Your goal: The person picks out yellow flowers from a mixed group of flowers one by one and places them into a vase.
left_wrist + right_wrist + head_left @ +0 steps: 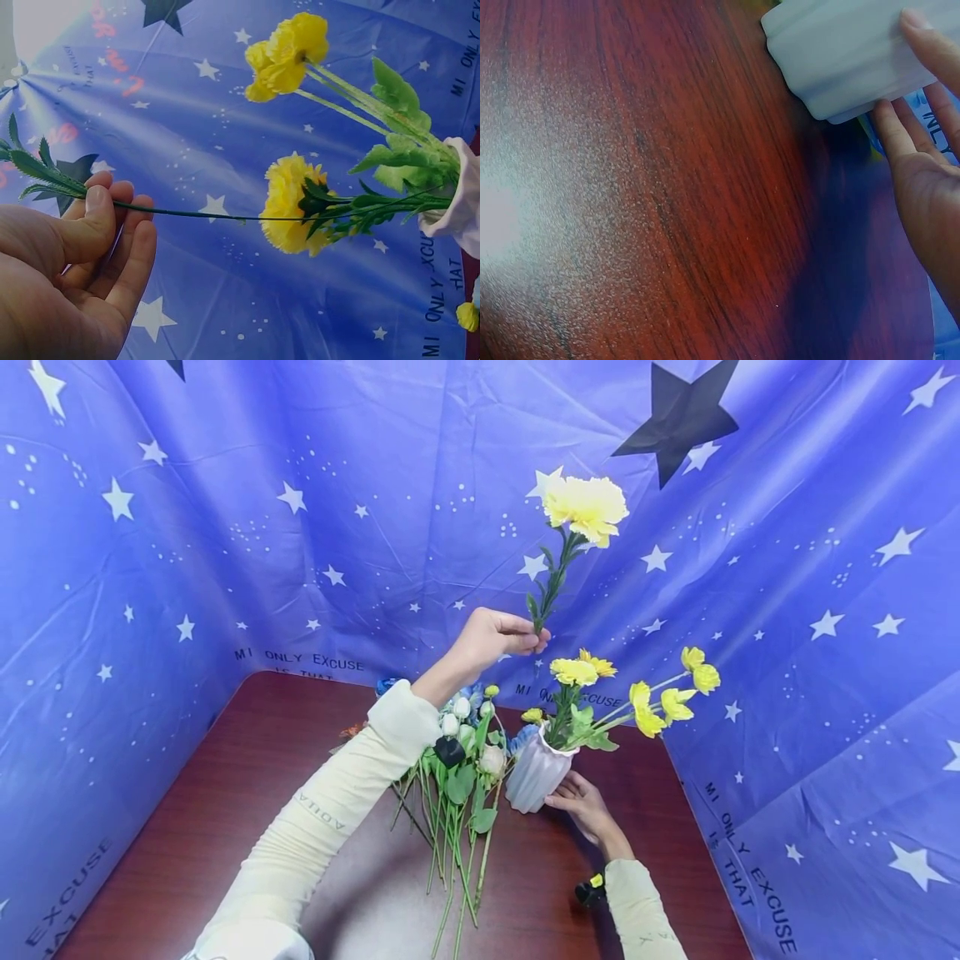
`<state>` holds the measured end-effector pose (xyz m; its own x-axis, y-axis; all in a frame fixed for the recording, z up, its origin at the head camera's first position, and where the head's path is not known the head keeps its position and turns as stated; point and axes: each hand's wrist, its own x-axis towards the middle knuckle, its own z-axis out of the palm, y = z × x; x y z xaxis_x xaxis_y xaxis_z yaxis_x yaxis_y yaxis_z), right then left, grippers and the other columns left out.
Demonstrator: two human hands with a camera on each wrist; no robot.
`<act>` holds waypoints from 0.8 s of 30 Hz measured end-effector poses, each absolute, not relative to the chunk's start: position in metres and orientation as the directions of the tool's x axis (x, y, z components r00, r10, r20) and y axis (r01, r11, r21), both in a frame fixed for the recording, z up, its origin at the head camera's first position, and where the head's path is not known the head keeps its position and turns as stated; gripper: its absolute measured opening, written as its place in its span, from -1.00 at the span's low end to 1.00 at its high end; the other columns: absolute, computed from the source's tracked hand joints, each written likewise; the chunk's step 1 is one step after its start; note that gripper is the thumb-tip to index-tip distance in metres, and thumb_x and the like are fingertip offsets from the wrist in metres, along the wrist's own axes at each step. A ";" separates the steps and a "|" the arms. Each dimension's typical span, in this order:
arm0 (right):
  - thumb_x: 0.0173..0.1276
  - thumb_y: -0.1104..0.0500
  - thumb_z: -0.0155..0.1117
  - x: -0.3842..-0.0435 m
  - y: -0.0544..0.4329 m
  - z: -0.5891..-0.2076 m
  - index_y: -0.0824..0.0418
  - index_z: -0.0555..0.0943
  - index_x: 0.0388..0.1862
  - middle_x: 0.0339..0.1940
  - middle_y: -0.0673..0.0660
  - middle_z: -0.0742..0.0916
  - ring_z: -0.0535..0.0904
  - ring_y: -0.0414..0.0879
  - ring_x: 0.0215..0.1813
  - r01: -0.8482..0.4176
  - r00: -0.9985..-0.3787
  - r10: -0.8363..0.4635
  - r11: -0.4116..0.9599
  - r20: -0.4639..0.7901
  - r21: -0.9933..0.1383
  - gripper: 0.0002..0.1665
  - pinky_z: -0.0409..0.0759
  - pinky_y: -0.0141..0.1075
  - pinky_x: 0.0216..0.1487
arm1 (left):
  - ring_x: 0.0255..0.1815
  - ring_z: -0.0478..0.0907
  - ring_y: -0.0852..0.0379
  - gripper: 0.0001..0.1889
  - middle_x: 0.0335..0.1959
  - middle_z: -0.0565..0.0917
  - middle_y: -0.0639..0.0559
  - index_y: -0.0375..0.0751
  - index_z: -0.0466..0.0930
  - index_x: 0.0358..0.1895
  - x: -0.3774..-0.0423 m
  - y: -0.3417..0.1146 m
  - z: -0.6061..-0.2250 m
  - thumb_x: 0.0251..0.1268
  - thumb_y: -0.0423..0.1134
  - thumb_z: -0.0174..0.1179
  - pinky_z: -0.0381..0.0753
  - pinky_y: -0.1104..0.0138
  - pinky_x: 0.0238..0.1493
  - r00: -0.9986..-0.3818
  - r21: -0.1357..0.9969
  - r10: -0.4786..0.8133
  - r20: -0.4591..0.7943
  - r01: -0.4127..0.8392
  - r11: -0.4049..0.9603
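My left hand (491,639) is raised above the vase and pinches the green leafy stem of a yellow carnation (588,508) between thumb and fingertips. In the left wrist view the thin lower stem (202,216) runs on toward the vase mouth, passing across a yellow bloom (289,202). A ribbed white vase (536,777) stands on the table with several yellow flowers (573,672) in it. Low on the vase's side, my right hand (583,806) holds it, thumb on one face and fingers on another, as the right wrist view shows.
Left of the vase lies a bundle of artificial flowers (457,777), white and blue heads away from me and long stems toward me. A star-printed blue cloth (420,527) hangs around the dark red wooden table (225,777).
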<state>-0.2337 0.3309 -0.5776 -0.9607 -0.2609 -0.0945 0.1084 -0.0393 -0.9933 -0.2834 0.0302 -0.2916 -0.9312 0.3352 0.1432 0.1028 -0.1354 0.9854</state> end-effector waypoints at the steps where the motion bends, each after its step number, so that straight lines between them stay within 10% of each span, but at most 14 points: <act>1: 0.24 0.61 0.27 -0.234 0.331 -0.578 0.52 0.17 0.47 0.10 -0.05 0.67 0.65 -0.26 0.15 0.108 -0.961 -0.261 -0.038 -0.094 -0.993 -0.16 0.69 -0.42 0.16 | 0.09 0.73 -0.19 -0.71 0.02 0.73 -0.36 -0.54 0.64 0.10 -0.283 0.032 -0.292 0.35 -0.53 0.24 0.78 0.24 0.13 -0.930 0.985 0.337 0.146 0.105 -0.137; 24: 0.25 0.62 0.24 -0.234 0.333 -0.579 0.43 0.28 0.37 0.08 -0.06 0.69 0.65 -0.25 0.14 0.087 -0.953 -0.297 -0.062 -0.065 -0.994 -0.28 0.71 -0.40 0.15 | 0.08 0.74 -0.20 -0.74 -0.01 0.74 -0.36 -0.53 0.66 0.06 -0.282 0.053 -0.304 0.34 -0.54 0.25 0.80 0.31 0.07 -0.913 0.990 0.384 0.138 0.114 -0.084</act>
